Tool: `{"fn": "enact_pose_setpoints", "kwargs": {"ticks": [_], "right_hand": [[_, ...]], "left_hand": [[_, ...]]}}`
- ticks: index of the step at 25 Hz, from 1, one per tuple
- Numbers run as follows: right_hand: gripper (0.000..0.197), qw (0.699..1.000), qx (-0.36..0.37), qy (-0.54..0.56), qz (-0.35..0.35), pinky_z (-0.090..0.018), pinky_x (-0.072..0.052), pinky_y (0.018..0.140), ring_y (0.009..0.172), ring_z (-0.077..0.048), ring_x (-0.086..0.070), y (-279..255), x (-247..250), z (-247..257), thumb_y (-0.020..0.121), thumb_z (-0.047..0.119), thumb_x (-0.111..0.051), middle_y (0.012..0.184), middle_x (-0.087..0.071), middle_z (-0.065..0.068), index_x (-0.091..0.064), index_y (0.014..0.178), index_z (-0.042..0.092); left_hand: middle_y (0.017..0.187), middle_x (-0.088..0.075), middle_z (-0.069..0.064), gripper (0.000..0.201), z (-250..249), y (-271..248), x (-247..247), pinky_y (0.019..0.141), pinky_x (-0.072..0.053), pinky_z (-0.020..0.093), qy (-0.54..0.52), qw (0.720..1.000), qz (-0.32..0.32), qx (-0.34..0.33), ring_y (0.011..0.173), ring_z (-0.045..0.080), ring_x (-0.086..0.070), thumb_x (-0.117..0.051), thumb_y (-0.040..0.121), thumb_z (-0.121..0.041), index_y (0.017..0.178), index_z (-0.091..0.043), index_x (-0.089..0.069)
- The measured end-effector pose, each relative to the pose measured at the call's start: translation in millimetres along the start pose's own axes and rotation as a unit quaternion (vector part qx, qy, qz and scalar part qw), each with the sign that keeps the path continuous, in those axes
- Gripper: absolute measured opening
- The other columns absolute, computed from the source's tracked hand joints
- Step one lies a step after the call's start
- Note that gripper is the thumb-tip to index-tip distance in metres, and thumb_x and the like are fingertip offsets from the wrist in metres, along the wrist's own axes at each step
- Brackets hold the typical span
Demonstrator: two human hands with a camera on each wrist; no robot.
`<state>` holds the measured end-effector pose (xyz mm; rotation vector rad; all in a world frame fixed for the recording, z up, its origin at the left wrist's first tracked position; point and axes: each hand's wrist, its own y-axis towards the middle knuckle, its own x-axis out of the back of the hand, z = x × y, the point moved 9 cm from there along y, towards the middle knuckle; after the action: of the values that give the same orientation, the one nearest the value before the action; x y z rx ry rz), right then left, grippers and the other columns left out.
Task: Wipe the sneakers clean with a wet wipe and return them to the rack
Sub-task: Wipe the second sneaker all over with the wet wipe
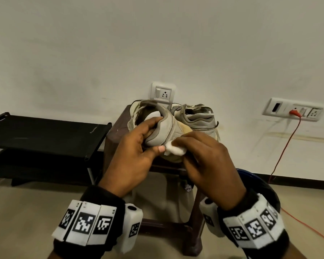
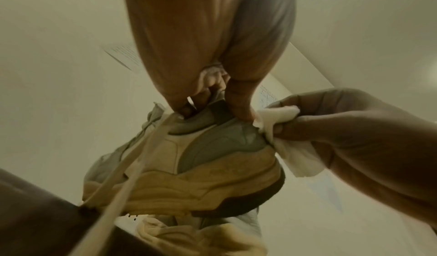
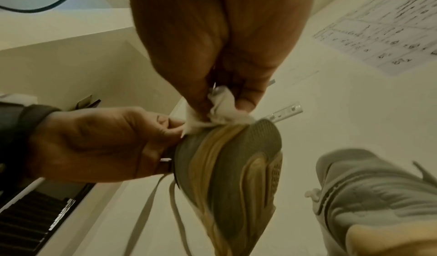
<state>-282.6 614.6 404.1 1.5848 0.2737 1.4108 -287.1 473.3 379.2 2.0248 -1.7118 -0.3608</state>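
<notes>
A worn grey and cream sneaker (image 1: 161, 128) (image 2: 201, 159) (image 3: 227, 166) is held up above a brown stool (image 1: 116, 131). My left hand (image 1: 135, 152) grips its heel collar, fingers inside the opening and thumb outside. My right hand (image 1: 204, 161) pinches a bunched white wet wipe (image 1: 174, 150) (image 2: 283, 134) (image 3: 217, 114) against the back of the heel. The second sneaker (image 1: 196, 118) (image 3: 378, 194) stands on the stool behind, to the right. Loose laces (image 2: 132, 162) hang from the held sneaker.
A black two-shelf shoe rack (image 1: 45, 135) stands left of the stool against the wall. Wall sockets (image 1: 163, 93) sit above the stool and to the right, with an orange cable (image 1: 284, 146) running down to the floor. A dark blue round object (image 1: 251, 176) lies behind my right wrist.
</notes>
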Motion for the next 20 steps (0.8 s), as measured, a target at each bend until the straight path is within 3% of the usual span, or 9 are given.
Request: {"fn": "enact_pose_setpoints", "kwargs": {"ticks": [3,5,8,11,13,18,20], "right_hand": [[0.019,0.993,-0.041,-0.032,-0.104,-0.027,-0.049,0.076,0.087,-0.019,-0.062,13.8,17.5,-5.4,0.085,0.01,-0.059,0.096,-0.067,-0.007,-0.069,0.101,0.005],[0.018,0.988,-0.068,-0.034,-0.135,-0.022,-0.047,0.073,0.082,-0.018,-0.063,28.5,28.6,-10.7,0.083,0.006,-0.06,0.093,-0.068,-0.006,-0.069,0.099,0.006],[0.018,0.993,-0.047,-0.016,-0.111,-0.025,-0.05,0.076,0.085,-0.018,-0.063,29.8,30.0,2.8,0.083,0.005,-0.062,0.094,-0.069,-0.006,-0.069,0.099,0.007],[0.02,0.997,0.024,-0.023,-0.063,-0.031,-0.051,0.079,0.09,-0.021,-0.062,12.1,19.0,34.8,0.082,0.003,-0.066,0.098,-0.067,-0.009,-0.068,0.102,0.004],[0.019,0.996,0.045,-0.039,-0.068,-0.033,-0.051,0.077,0.089,-0.023,-0.062,9.4,20.6,41.7,0.083,0.006,-0.066,0.097,-0.067,-0.01,-0.069,0.102,0.003],[0.016,0.989,-0.009,-0.053,-0.137,-0.024,-0.05,0.073,0.083,-0.018,-0.063,39.1,57.3,36.3,0.086,0.009,-0.065,0.094,-0.068,-0.008,-0.07,0.1,0.004],[0.016,0.989,-0.007,-0.047,-0.137,-0.024,-0.05,0.074,0.083,-0.018,-0.063,44.0,67.4,41.5,0.087,0.009,-0.064,0.094,-0.068,-0.007,-0.07,0.1,0.004]], "left_hand": [[0.113,-0.063,-0.023,0.067,-7.6,-1.8,-8.4,0.089,-0.047,0.011,-0.012,1.0,0.009,-0.017,0.112,-0.006,-0.059,-0.066,0.078,0.012,0.115,-0.041,-0.052],[0.112,-0.061,-0.027,0.068,-12.6,-5.5,-15.2,0.091,-0.047,0.011,0.005,0.999,0.022,-0.028,0.112,-0.009,-0.057,-0.067,0.078,0.01,0.116,-0.043,-0.051],[0.117,-0.06,-0.026,0.067,-17.0,-9.1,-14.8,0.095,-0.047,0.016,0.008,0.999,0.008,-0.041,0.116,-0.007,-0.055,-0.068,0.08,0.007,0.126,-0.039,-0.049],[0.135,-0.056,-0.008,0.065,-17.7,-8.8,-6.1,0.104,-0.043,0.022,0.006,0.998,-0.019,-0.054,0.127,-0.001,-0.049,-0.064,0.083,0.01,0.138,-0.021,-0.047],[0.141,-0.052,-0.006,0.067,-21.3,-9.0,-5.3,0.106,-0.04,0.02,0.014,0.998,-0.016,-0.061,0.13,0.0,-0.045,-0.062,0.083,0.012,0.141,-0.017,-0.044],[0.131,-0.045,-0.039,0.091,-42.6,-23.4,-16.5,0.1,-0.044,0.016,0.021,0.996,0.054,-0.069,0.125,-0.008,-0.047,-0.068,0.078,0.01,0.145,-0.036,-0.027],[0.127,-0.047,-0.043,0.093,-57.2,-31.8,-20.2,0.098,-0.045,0.016,0.04,0.992,0.064,-0.104,0.123,-0.008,-0.049,-0.068,0.08,0.007,0.147,-0.04,-0.023]]}}
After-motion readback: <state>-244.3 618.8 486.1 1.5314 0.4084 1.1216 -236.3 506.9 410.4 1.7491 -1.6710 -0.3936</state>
